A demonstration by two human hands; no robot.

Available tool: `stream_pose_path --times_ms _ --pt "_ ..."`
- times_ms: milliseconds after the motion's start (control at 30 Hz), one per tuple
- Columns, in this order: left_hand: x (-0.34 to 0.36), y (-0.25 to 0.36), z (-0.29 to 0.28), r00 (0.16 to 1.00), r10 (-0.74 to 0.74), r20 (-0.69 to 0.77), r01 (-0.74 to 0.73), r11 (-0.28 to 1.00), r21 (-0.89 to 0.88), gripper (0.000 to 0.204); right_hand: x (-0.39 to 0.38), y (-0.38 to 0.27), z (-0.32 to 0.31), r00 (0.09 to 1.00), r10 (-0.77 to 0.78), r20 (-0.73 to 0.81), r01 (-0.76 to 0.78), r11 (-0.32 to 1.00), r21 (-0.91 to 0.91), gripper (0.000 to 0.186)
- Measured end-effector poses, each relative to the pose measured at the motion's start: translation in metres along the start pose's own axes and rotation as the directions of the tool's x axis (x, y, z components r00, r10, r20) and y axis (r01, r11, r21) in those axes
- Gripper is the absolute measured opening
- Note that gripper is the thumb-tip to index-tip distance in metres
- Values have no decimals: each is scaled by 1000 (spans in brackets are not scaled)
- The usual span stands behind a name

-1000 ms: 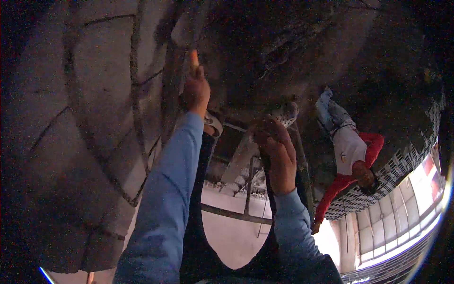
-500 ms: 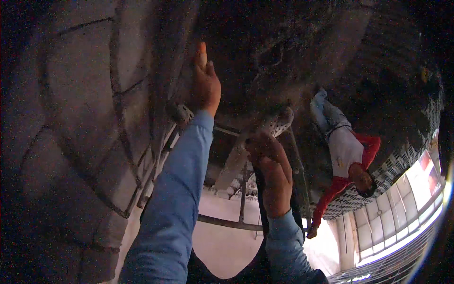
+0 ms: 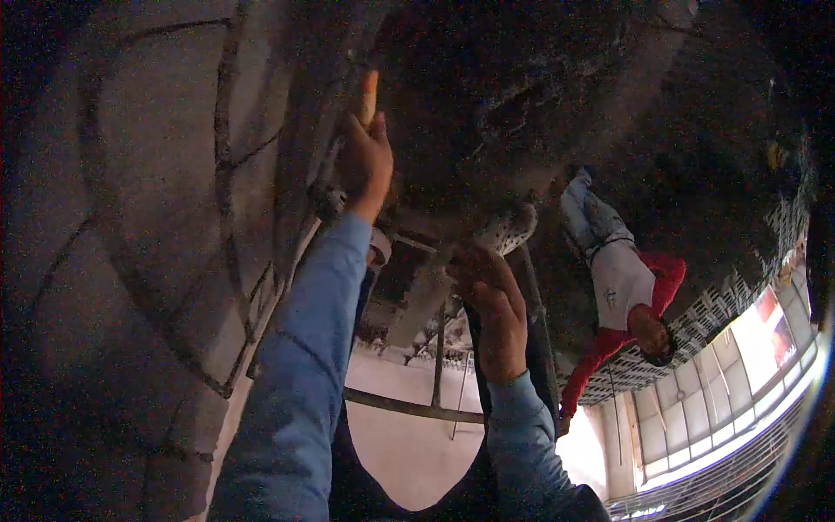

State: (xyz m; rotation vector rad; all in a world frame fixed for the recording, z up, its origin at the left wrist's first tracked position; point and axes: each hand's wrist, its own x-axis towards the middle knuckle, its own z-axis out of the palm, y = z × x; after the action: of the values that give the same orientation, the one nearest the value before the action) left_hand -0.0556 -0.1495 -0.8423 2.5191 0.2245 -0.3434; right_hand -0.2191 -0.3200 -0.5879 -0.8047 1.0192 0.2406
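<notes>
My left hand (image 3: 370, 157), at the upper middle, is closed on a small yellow-orange stick-like piece (image 3: 370, 96) that points upward beside a grey, dark-lined surface. My right hand (image 3: 491, 309) is lower and to the right, its fingers loosely bent and apart, with no held item visible; its fingertips are dim. Just above it is a perforated shoe (image 3: 509, 228), near a pale plank (image 3: 409, 317) and a metal frame (image 3: 439, 361). Both forearms are in blue sleeves.
The grey surface with dark lines (image 3: 148, 191) fills the left. A person (image 3: 617, 278) in a white and red top appears upside down on the right, near a patterned block band (image 3: 713, 322). A bright panelled wall (image 3: 722, 400) and dark rough ground fill other parts.
Over the last second my left hand has shifted slightly upward in view with the yellow piece. My right hand has moved slightly left. The person at right now sits further left in view.
</notes>
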Motion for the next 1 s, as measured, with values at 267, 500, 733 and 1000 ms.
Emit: stream_pose_path --times_ms 267,500,733,1000 --pt "-128 35 -5 859 -322 398 453 840 -299 61 8 10 -15 994 58 -93 -61 998 -32 52" --pt "-118 65 3 608 -504 614 745 630 -220 69 3 -7 -11 994 52 -92 -48 998 48 48" --pt "-23 130 39 677 -284 679 587 764 -267 71 14 -11 -6 984 27 -177 -16 998 64 55" --pt "-56 109 -43 727 -312 611 548 800 -243 50 29 -26 14 971 52 -233 -19 990 140 54"
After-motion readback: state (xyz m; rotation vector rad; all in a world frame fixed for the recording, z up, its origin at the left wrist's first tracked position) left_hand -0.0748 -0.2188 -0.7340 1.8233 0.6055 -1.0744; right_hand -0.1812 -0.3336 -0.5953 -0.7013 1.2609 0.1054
